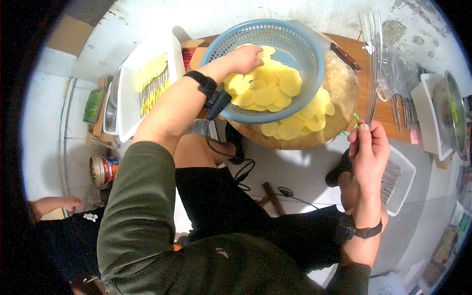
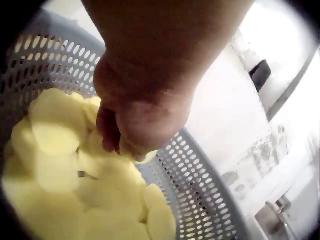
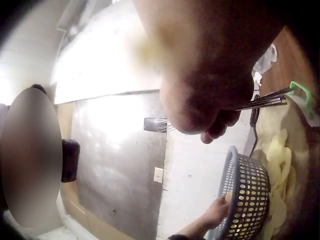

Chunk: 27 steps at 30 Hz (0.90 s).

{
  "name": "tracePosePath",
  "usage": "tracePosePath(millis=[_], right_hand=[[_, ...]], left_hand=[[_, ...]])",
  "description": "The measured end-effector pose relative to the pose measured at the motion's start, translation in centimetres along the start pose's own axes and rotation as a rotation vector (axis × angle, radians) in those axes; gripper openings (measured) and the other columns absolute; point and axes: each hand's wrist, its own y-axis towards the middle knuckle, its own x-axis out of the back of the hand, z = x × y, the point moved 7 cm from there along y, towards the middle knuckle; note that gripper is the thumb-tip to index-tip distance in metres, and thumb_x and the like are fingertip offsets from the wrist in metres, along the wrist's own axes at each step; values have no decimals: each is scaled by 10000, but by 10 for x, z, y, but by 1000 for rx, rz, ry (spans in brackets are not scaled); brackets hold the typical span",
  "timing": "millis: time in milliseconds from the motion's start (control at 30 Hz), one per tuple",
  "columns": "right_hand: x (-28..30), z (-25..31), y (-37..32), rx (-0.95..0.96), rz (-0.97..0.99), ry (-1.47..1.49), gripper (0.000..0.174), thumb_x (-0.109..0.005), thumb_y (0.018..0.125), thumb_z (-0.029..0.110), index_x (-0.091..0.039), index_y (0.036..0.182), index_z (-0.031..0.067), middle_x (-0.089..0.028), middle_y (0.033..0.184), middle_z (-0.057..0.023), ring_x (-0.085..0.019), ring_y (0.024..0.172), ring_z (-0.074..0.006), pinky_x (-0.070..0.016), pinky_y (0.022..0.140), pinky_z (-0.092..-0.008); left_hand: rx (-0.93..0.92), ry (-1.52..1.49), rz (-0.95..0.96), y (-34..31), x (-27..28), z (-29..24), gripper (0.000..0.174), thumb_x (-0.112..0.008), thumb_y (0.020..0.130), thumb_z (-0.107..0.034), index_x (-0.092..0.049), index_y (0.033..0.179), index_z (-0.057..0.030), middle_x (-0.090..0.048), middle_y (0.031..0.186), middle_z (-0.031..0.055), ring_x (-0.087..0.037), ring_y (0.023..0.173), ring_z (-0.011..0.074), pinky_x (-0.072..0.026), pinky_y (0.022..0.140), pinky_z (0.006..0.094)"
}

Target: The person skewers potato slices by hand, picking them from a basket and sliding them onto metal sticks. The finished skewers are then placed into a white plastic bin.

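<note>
My left hand [image 1: 247, 58] reaches into a blue-grey plastic colander [image 1: 314, 59] heaped with thin round potato slices [image 1: 268, 93]. Its fingers are curled downward over the heap, and a pale slice [image 3: 228, 197] shows at the fingertips in the right wrist view. My right hand [image 1: 368, 147] grips a bundle of long thin metal skewers [image 1: 374, 73] near their lower ends, thumb on top; they point up and away from me. More potato slices [image 1: 307, 118] lie on the round wooden chopping board [image 1: 341, 78], partly under the colander.
A knife [image 1: 345, 56] lies behind the board. At left stands a white tray [image 1: 129, 93] of skewered slices. To the right are loose skewers [image 1: 409, 113], a metal bowl [image 1: 450, 113] and a white bin [image 1: 405, 172] of skewers. Another person's hand [image 1: 73, 203] shows at lower left.
</note>
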Motion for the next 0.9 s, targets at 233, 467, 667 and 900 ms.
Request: tracePosePath(millis=[233, 467, 667, 900], right_hand=[[-9, -8, 0, -28, 53, -31, 155, -513, 980, 180, -572, 907, 56, -557, 674, 15, -457, 530, -37, -364, 471, -188], [-49, -27, -16, -78, 212, -277, 146, -531, 956, 153, -596, 938, 24, -592, 681, -6, -499, 582, -77, -417, 542, -244], [-72, -36, -24, -174, 284, -300, 139, -519, 955, 138, -600, 988, 30, -593, 685, 0, -499, 538, -60, -409, 494, -237], [-82, -49, -21, -189, 294, -211, 112, -501, 965, 122, -550, 981, 23, -616, 712, -1, -475, 531, -46, -395, 489, -208]], left_hand=[[231, -838, 44, -47, 36, -18, 256, -566, 901, -149, -602, 1061, 47, -689, 918, 99, -648, 733, 104, -501, 604, 231], [376, -1216, -226, -100, 51, -44, 258, -567, 944, -163, -603, 1133, 8, -675, 895, 57, -624, 714, 118, -484, 603, 234], [249, -1306, -300, -101, 36, -48, 201, -581, 931, -149, -617, 1075, -15, -652, 893, 30, -580, 669, 94, -477, 610, 220], [158, -1638, -319, -84, 27, -46, 142, -664, 861, -131, -649, 950, -22, -625, 785, 2, -554, 644, 64, -422, 570, 210]])
